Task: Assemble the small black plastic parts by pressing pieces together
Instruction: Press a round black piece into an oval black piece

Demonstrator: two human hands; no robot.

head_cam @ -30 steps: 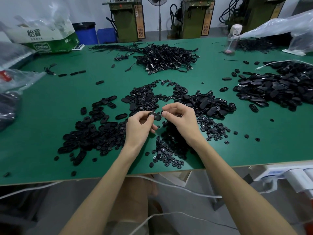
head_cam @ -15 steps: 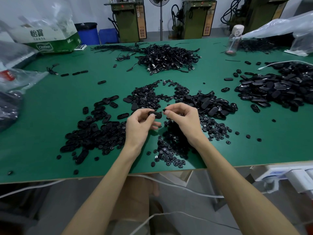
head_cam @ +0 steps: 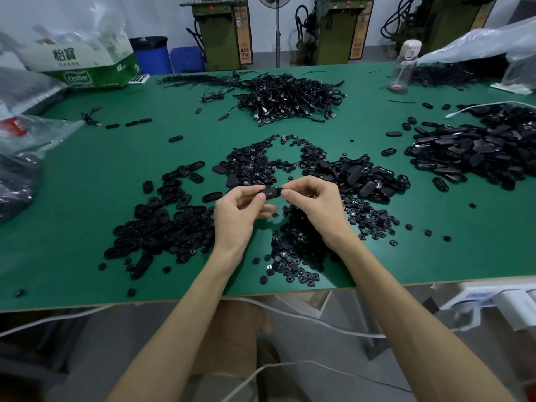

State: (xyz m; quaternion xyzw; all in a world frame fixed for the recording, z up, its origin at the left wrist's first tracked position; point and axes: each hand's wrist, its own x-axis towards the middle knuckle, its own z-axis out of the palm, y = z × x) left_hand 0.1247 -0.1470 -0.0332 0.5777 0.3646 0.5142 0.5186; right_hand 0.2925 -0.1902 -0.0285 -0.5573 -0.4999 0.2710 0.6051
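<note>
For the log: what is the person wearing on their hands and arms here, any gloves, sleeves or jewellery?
Nothing worn is in view. The left hand and right hand are bare, without gloves, and no rings show. The left forearm and right forearm are uncovered down to the picture's edge: no sleeves, watch or wristbands.

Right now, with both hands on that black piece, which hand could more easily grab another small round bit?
Probably the right hand. The small round pieces lie just beside and beneath it, while the left hand pinches the oval part and sits nearer the pile of ovals.
</note>
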